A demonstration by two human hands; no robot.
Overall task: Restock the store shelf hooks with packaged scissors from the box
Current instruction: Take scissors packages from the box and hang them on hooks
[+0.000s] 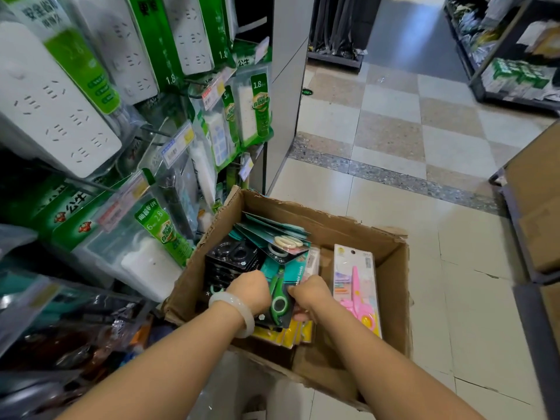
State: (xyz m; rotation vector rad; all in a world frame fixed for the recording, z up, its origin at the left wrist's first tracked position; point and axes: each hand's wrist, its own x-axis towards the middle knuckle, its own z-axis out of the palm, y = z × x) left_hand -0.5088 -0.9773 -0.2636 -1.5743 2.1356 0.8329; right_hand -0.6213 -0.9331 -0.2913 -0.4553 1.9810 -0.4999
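A torn brown cardboard box [391,268] sits on the tiled floor [394,192] just beside the store shelf, close enough that stock can be lifted from it straight to the hooks. Inside, carded packs are stacked flat toward the box's left wall: black packs [231,253], teal cards with cream-handled scissors [288,241], and yellow packs [288,331] underneath at the near edge. A tall white card with pink scissors [357,286] leans upright against the right wall, apart from the pile.

Both hands are down in the box on one pack. The left hand [251,291], with a pale jade-like bangle [235,313] on the wrist, has its fingers curled over the left edge of the dark card carrying green-handled scissors [279,301]; the right hand [309,295] pinches its right edge. Holding both sides probably keeps the slippery card level while it is drawn free of the stack.

The shelf's wire hooks [157,137] here carry green-and-white power strip packages [54,95]; no scissors hang in view, so the pack is not yet on a hook.
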